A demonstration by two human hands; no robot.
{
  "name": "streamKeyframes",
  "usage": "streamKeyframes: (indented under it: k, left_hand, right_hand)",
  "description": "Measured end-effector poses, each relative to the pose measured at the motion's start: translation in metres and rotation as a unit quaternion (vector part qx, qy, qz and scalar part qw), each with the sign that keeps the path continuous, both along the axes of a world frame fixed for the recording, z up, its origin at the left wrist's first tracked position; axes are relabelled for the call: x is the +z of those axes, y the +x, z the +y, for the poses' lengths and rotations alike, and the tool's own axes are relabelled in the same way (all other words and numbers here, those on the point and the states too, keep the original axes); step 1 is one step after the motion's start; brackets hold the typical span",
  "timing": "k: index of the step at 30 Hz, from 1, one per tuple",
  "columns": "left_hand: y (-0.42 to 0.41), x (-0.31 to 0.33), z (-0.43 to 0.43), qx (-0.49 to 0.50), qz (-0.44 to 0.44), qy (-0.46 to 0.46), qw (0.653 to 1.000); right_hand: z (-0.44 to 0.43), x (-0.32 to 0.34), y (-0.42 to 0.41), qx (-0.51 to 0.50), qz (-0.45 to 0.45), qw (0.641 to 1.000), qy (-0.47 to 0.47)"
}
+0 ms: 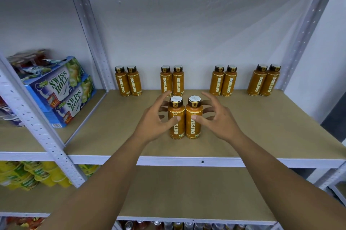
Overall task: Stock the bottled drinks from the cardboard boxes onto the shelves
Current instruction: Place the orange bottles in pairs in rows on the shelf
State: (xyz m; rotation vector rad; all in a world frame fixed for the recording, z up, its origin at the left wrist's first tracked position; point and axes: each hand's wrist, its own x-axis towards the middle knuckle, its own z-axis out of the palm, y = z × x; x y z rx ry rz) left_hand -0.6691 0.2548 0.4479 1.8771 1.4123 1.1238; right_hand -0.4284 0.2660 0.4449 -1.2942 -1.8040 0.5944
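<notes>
The left front bottle (175,130) and right front bottle (194,129) stand upright and touching, side by side, mid-depth on the shelf board (262,132), directly at 6 o'clock from the second pair in the back row of bottles (177,81). The left hand (157,119) and right hand (217,117) flank them with fingers fanned apart, not clamped; each thumb tip rests on the front of its own bottle. Whether the far fingers touch the bottles' sides cannot be told. The step looks like setting this pair in line, so it probably pays to push low and evenly with both hands toward 12 o'clock: these bottles are tall and narrow, and a shove near the caps could tip them into the pair behind. Labels already face front, so no turning seems needed. Open board lies at 3 and 9 o'clock of the pair, and between the back pairs. The front lip (243,162) is well clear at 6 o'clock. A metal post (56,147) and snack boxes (61,94) sit off at 9 o'clock in the next bay. No cardboard box is in view.
</notes>
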Motion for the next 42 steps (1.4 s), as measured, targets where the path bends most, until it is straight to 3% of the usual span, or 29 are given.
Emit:
streamKeyframes:
  k: [15,42]
  left_hand:
    - [-0.009,0.007,0.01,-0.011,0.029,0.003,1.0]
    - [-0.158,0.008,0.07,-0.011,0.0,-0.026,1.0]
  right_hand:
    - [0.009,0.002,-0.018,0.004,-0.028,1.0,0.0]
    - [0.079,-0.001,-0.174,0.052,0.002,0.999,-0.001]
